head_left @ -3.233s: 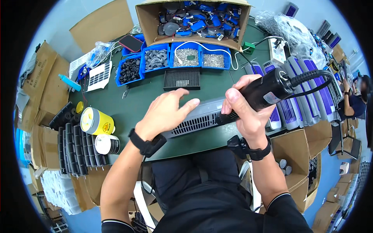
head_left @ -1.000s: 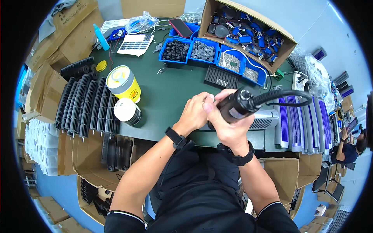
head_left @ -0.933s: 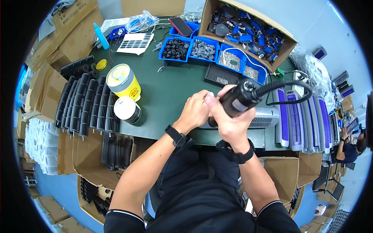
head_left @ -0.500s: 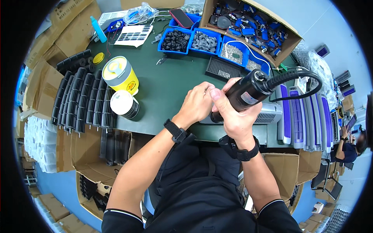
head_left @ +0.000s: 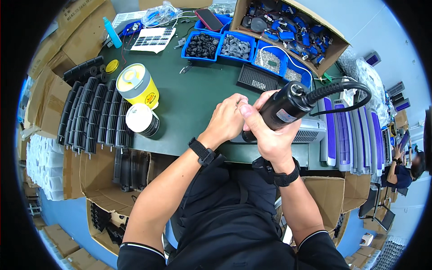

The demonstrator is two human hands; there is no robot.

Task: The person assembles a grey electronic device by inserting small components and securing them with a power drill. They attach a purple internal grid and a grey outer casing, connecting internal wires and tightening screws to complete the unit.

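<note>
My right hand (head_left: 271, 130) is wrapped round a black electric screwdriver (head_left: 282, 109), which is tilted with its corded end up and to the right. Against it, close to the right thumb, my left hand (head_left: 226, 118) has its fingers curled together. Whatever those fingers hold, if anything, is hidden from view. Beneath and behind the hands lies a grey slotted housing (head_left: 310, 131), largely covered by them. The tip of the screwdriver cannot be seen.
Blue bins (head_left: 201, 46) of small parts and a carton (head_left: 330, 60) of blue-and-black motors stand at the back. Black cylindrical rollers (head_left: 92, 114), a yellow jug (head_left: 143, 90) and a white-lidded cup (head_left: 143, 120) are left. Purple-and-grey housings (head_left: 344, 135) stand right. A co-worker (head_left: 400, 173) sits far right.
Both hands keep the same hold and pose. The whole view has shifted very slightly, and the co-worker at the far right has moved a little.
</note>
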